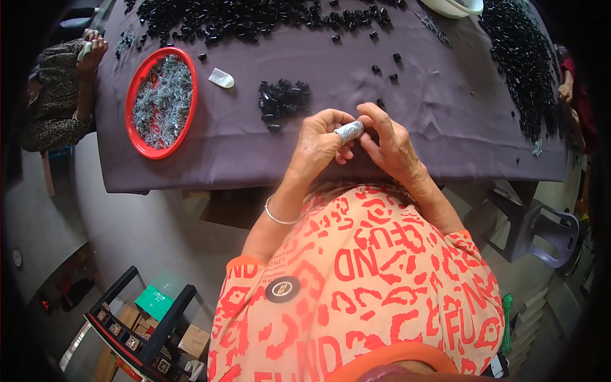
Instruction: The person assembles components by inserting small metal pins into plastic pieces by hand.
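Note:
My left hand (pixel 320 141) and my right hand (pixel 393 144) meet over the near edge of the cloth-covered table. A whitish-grey finger cover (pixel 349 132) sits on a digit of my left hand, pointing toward my right fingers. The fingers of both hands are curled in a pinch; anything between them is too small or hidden to make out. Just left of my hands lies a small heap of black plastic parts (pixel 283 100). A red oval basin (pixel 131 105) full of small metal pins or springs stands farther left. Near it rests a loose white finger cover (pixel 221 78).
Large spreads of black parts cover the table's far side (pixel 210 22) and right side (pixel 519 70). A pale bowl (pixel 455 7) stands at the far edge. Other people's hands show at the left (pixel 94 54) and right (pixel 565 92). A grey plastic chair (pixel 541 229) stands right.

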### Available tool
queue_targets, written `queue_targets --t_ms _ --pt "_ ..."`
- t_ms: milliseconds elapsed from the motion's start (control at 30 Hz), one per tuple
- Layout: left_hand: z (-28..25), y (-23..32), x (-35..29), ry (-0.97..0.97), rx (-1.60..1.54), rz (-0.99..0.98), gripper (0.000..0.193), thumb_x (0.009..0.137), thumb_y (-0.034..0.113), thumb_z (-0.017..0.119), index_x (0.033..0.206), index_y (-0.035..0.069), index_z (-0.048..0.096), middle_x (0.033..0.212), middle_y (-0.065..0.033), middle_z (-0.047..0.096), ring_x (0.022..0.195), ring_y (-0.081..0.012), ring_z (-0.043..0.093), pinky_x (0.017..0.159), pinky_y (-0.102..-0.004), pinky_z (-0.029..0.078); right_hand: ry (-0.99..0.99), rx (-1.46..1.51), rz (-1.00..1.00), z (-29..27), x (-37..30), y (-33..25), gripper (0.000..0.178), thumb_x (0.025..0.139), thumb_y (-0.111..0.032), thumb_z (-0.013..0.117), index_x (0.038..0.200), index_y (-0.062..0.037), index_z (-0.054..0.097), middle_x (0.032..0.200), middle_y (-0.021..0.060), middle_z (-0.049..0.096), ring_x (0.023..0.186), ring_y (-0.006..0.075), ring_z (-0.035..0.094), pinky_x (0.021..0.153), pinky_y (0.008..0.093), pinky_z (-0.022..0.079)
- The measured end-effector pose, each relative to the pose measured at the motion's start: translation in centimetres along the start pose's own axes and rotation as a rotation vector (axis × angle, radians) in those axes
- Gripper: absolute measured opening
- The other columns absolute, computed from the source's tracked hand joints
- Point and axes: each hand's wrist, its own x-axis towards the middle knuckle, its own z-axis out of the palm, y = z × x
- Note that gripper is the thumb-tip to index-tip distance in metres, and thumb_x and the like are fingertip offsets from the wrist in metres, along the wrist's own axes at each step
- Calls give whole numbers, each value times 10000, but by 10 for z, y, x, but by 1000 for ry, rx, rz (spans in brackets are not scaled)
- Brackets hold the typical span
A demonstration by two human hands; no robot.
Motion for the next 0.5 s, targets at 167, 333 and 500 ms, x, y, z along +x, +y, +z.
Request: queue_targets --t_ms 167,333,500 --pt "3 -1 -4 0 -66 26 177 857 82 616 1006 -14 612 730 -46 631 528 -73 581 433 -190 465 9 44 -26 -15 4 -6 525 693 104 630 1185 -18 495 1000 152 609 889 259 626 731 325 506" --pt "-2 -21 -5 56 33 380 189 796 50 574 963 -23 620 760 -48 643 664 -102 591 581 -256 475 -86 -59 -198 7 34 -27 419 849 -252 610 1185 -20 517 1155 159 573 1097 321 548 929 412 427" --pt "-12 -24 -4 13 247 323 205 766 89 595 934 -28 588 847 -68 633 794 -121 581 675 -286 478 -191 -13 -161 25 30 -14 532 889 -439 473 1251 -51 505 1269 130 531 1235 294 454 1036 429 341"
